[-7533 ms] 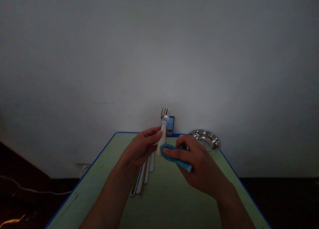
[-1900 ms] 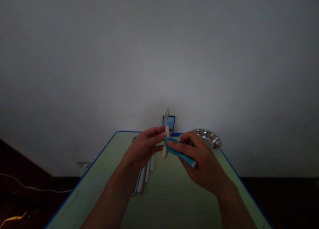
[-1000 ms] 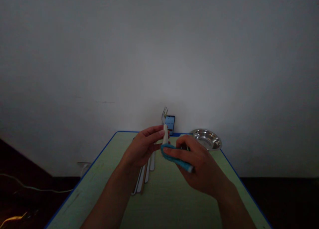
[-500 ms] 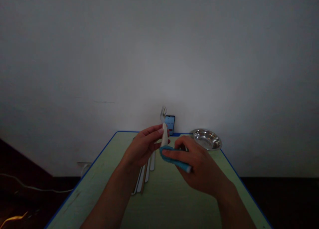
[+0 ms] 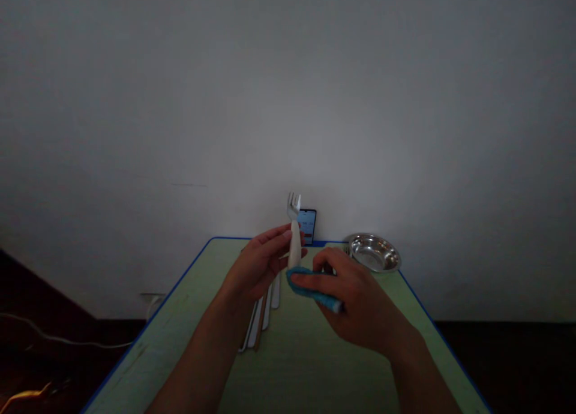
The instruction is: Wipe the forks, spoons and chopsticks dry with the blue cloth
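Observation:
My left hand (image 5: 256, 270) is closed round the white handle of a small metal fork (image 5: 294, 225), which stands upright with its tines up. My right hand (image 5: 355, 297) is closed on a folded blue cloth (image 5: 312, 288). The cloth wraps the lower end of the fork's handle, just below my left fingers. Both hands hover above the far half of a green table with a blue edge (image 5: 189, 270).
Several long utensils (image 5: 261, 315) lie side by side on the table under my left wrist. A shiny steel bowl (image 5: 374, 252) sits at the far right corner. A phone with a lit screen (image 5: 308, 225) leans against the grey wall. Cables run along the dark floor (image 5: 58, 344) at the left.
Over the last second the cloth in my right hand has slid down the fork's handle to its lower end. The fork has turned slightly, its tines facing me more squarely.

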`<state>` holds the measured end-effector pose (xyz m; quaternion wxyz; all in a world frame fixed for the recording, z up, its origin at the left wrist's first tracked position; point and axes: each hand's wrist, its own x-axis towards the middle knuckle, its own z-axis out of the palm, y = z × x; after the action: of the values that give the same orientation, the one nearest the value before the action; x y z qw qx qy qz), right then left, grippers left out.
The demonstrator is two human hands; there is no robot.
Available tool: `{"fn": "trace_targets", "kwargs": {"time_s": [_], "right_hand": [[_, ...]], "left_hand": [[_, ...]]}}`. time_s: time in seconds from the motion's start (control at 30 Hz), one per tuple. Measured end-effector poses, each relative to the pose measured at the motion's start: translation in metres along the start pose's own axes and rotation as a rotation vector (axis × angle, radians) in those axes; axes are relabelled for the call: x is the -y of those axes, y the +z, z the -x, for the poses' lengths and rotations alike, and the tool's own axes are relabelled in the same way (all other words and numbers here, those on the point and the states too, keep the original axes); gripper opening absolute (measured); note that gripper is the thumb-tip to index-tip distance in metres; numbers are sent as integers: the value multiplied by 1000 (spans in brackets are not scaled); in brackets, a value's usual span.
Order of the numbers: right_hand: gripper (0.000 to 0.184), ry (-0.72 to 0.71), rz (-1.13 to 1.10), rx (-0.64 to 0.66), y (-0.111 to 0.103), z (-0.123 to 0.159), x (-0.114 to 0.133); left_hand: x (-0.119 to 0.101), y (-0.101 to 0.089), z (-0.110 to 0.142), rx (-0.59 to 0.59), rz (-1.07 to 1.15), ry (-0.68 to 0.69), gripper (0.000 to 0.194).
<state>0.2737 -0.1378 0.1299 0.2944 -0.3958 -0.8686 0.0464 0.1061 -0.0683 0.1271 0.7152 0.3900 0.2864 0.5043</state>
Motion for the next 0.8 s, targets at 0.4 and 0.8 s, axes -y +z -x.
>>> {"fn": "trace_targets", "kwargs": {"time_s": [0.4, 0.8], "right_hand": [[41, 38, -171, -326, 4, 0, -2], [31, 97, -172, -492, 3, -5, 1]], "left_hand": [[3, -13, 2, 28, 16, 0, 20], [5, -17, 4, 40, 21, -10, 20]]}}
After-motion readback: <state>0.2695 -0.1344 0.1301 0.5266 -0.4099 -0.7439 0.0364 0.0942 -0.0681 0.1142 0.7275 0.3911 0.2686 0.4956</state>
